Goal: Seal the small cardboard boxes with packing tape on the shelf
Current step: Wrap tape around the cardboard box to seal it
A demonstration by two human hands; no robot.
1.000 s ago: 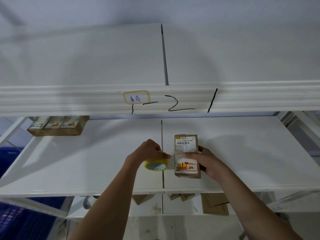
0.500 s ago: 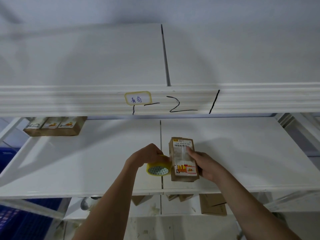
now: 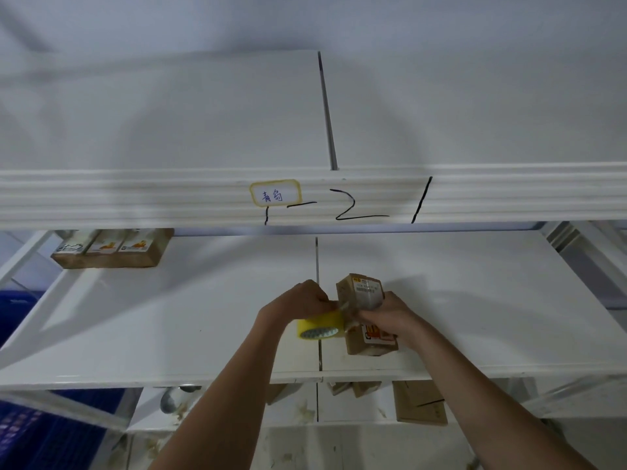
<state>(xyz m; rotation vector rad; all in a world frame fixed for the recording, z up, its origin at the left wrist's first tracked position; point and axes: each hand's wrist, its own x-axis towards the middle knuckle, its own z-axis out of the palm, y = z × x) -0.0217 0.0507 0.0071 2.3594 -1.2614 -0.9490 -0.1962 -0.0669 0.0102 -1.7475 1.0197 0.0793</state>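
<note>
A small brown cardboard box [image 3: 360,290] with a barcode label lies on the white shelf [image 3: 169,334], near its front edge. My right hand [image 3: 385,315] lies over the box's middle, fingers curled against its left side. My left hand [image 3: 298,300] grips a roll of yellow packing tape [image 3: 319,329] just left of the box. A strip of tape runs from the roll to the box where the fingers of both hands meet.
A row of similar labelled boxes [image 3: 112,249] sits at the shelf's back left. An upper shelf beam with a yellow tag [image 3: 275,193] crosses overhead. More cardboard boxes [image 3: 420,403] lie on the lower shelf. A blue crate [image 3: 20,432] stands at the lower left.
The box has turned slightly and shifted left. My right hand slid from the box's right side across its top to the left edge. My left hand stayed on the tape roll.
</note>
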